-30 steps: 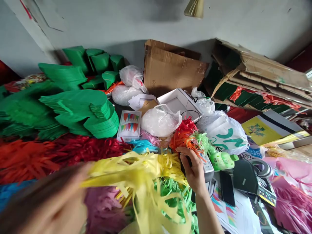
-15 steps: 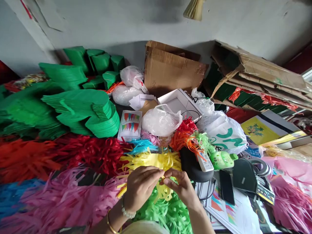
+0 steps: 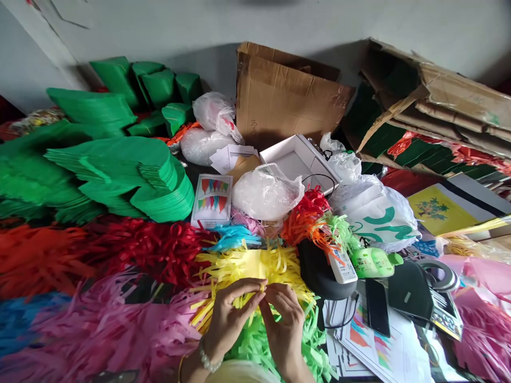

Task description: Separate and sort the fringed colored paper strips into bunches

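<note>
My left hand (image 3: 233,314), with a beaded bracelet at the wrist, has thumb and forefinger pinched on a small yellow piece (image 3: 262,288). Against those fingertips rest the closed fingertips of my right hand (image 3: 284,319); whatever they grip is too small to make out. Both hands are over the near edge of the yellow fringed strips (image 3: 255,263), with light green strips (image 3: 255,340) beneath and around them. To the left lie pink strips (image 3: 131,324) and red strips (image 3: 159,247).
Stacked green paper (image 3: 115,165) fills the left. A white plastic bag (image 3: 265,194) and open white box (image 3: 293,159) stand beyond. On the right are a black case (image 3: 319,271), green bottle (image 3: 373,262), phone (image 3: 377,308) and printed sheets (image 3: 359,340). Cardboard (image 3: 287,101) leans at the back.
The camera view has shifted slightly. My right hand has turned more upright, its fingers now pointing up towards my left fingertips. Both hands sit a little lower, and more yellow strips show.
</note>
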A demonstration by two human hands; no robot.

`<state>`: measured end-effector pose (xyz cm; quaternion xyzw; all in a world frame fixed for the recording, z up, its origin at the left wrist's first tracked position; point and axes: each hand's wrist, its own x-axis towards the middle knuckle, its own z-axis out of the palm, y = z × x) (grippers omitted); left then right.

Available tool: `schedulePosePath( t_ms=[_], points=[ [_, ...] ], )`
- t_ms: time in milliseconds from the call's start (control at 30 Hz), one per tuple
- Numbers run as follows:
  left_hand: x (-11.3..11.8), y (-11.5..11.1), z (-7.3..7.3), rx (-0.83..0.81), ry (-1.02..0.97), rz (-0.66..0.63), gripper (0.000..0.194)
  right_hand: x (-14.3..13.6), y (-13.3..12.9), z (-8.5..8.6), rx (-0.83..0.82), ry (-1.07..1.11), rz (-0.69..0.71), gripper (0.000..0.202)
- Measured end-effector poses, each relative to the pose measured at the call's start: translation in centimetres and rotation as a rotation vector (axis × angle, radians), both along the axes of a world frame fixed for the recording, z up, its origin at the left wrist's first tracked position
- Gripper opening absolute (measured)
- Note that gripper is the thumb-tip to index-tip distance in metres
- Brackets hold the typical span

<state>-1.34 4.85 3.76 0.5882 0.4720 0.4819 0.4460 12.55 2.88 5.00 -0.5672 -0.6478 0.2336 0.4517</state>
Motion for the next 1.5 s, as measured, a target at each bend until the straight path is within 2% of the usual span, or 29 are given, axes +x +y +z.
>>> schedulePosePath(
  t_ms=[133,233,333,500,567,667,767,833,900,967,1000,1033,1100,1200,1267,1367,1433,1500],
  points=[
    [0.1,0.4,-0.7,-0.082,0.048,-0.015,0.013,0.8,0.5,0.6,-0.010,-0.063,0.069,0.010],
    [0.0,0.6,-0.7,-0.047,0.147,-0.121,0.013,1.8,1.2,0.8,-0.066,0.019,0.045,0.009],
    [0.3,0.6,-0.8,-0.023,0.209,-0.213,0.012,2.3,1.8,0.2,-0.115,0.069,0.034,0.012],
    [1.3,0.5,-1.5,0.011,0.245,-0.246,0.017,2.5,2.3,-1.0,-0.157,0.040,-0.006,0.014],
    [1.6,0.6,-1.7,-0.030,0.201,-0.231,0.014,2.5,2.4,-1.2,-0.161,0.025,-0.015,0.014],
    [2.0,0.9,-1.7,-0.180,0.131,-0.189,0.010,2.2,2.5,-1.3,-0.183,0.026,-0.018,0.015],
    [2.0,1.4,-1.7,-0.317,0.072,-0.218,0.016,1.9,2.4,-1.3,-0.198,0.010,-0.008,0.015],
    [1.8,1.8,-1.9,-0.332,0.070,-0.233,0.023,2.1,2.8,-1.5,-0.212,-0.024,0.014,0.017],
    [1.6,2.1,-2.4,-0.327,0.102,-0.213,0.028,3.1,4.1,-2.3,-0.249,-0.080,0.104,0.019],
    [1.3,2.3,-2.9,-0.333,0.133,-0.184,0.027,4.7,6.4,-3.8,-0.282,-0.220,0.163,0.022],
    [1.1,2.3,-3.2,-0.336,0.143,-0.179,0.025,5.6,8.0,-4.9,-0.275,-0.329,0.117,0.023],
    [1.0,2.3,-3.5,-0.335,0.152,-0.178,0.025,6.4,9.6,-6.2,-0.262,-0.496,0.003,0.025],
    [0.7,2.3,-4.1,-0.332,0.165,-0.182,0.025,7.7,12.7,-9.0,-0.279,-0.608,-0.068,0.025],
    [0.4,2.3,-4.7,-0.316,0.175,-0.178,0.025,8.1,15.9,-12.8,-0.307,-0.715,-0.035,0.027],
    [0.3,2.3,-4.8,-0.293,0.189,-0.158,0.023,7.8,16.8,-14.3,-0.313,-0.766,-0.003,0.029],
    [0.3,2.6,-4.5,-0.294,0.221,-0.143,0.021,7.5,17.0,-14.6,-0.301,-0.816,0.016,0.024],
    [0.3,2.8,-4.2,-0.302,0.228,-0.145,0.022,7.6,16.5,-13.5,-0.282,-0.834,0.000,0.017],
    [0.3,2.9,-3.9,-0.281,0.216,-0.137,0.022,7.7,15.4,-11.5,-0.254,-0.850,-0.049,0.014]
  ],
)
